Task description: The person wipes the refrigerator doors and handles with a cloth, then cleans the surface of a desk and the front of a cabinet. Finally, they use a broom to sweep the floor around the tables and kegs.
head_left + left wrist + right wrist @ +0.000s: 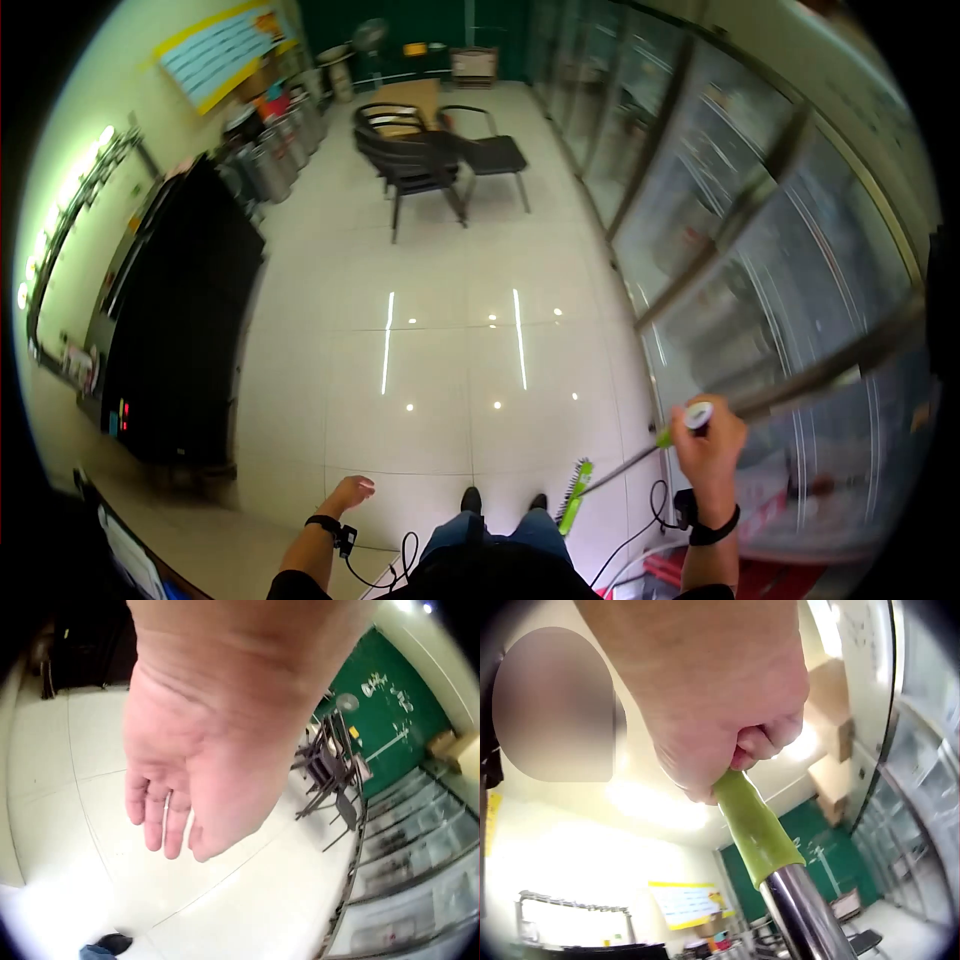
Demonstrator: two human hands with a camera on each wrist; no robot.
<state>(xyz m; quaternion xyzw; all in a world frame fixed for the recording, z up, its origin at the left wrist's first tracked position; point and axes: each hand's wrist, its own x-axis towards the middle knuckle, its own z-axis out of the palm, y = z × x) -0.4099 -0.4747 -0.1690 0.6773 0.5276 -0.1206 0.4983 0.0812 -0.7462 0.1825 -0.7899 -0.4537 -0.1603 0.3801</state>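
Observation:
The right hand (710, 450) grips the top of a long metal pole with a green grip (757, 832); in the right wrist view the fingers of the right hand (727, 712) curl round it. The pole slants down to a green brush head (574, 497) with dark bristles, which is by the floor to the right of the feet. At the lower left of the head view the left hand (350, 492) holds nothing. Its palm shows in the left wrist view, where the left hand (195, 765) hangs with loose fingers above the floor.
Dark chairs (410, 165) stand ahead by a wooden table (415, 95). Glass-doored cabinets (700, 290) line the right side. A large black cabinet (185, 320) stands on the left. Cables run from the wrist cameras, and red items (780, 578) lie at the lower right.

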